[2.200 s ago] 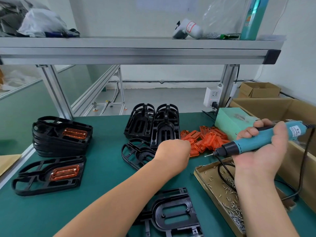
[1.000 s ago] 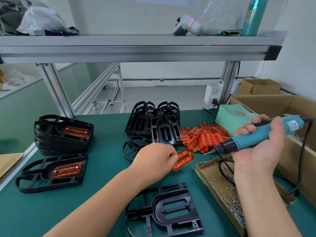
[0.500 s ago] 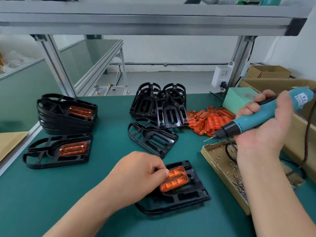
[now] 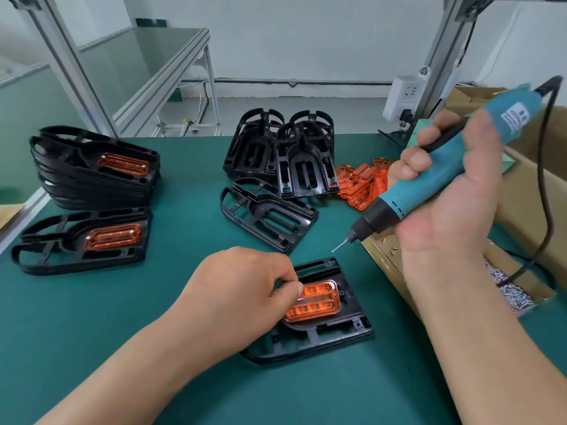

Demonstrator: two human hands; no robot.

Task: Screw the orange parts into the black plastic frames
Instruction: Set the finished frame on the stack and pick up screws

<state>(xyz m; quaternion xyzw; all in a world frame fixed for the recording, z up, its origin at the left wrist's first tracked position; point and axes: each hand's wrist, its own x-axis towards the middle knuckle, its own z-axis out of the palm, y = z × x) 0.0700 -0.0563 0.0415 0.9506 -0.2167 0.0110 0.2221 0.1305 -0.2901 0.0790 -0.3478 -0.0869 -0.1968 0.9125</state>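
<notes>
My left hand (image 4: 242, 296) pinches an orange part (image 4: 316, 302) that sits in the recess of a black plastic frame (image 4: 331, 332) lying flat in front of me. My right hand (image 4: 451, 197) grips a teal electric screwdriver (image 4: 429, 182) held above the table to the right, its bit pointing down-left and clear of the frame. A pile of loose orange parts (image 4: 362, 182) lies behind the screwdriver. An empty black frame (image 4: 267, 213) lies just beyond my left hand.
A stack of frames with orange parts (image 4: 95, 167) and one single such frame (image 4: 82, 240) sit at the left. Empty frames (image 4: 282, 151) lean at the back. A cardboard tray of screws (image 4: 506, 286) lies at the right, beside cardboard boxes (image 4: 534, 179).
My left hand brought an orange part from the pile to the near frame and set it into the recess. The right hand kept holding the screwdriver.
</notes>
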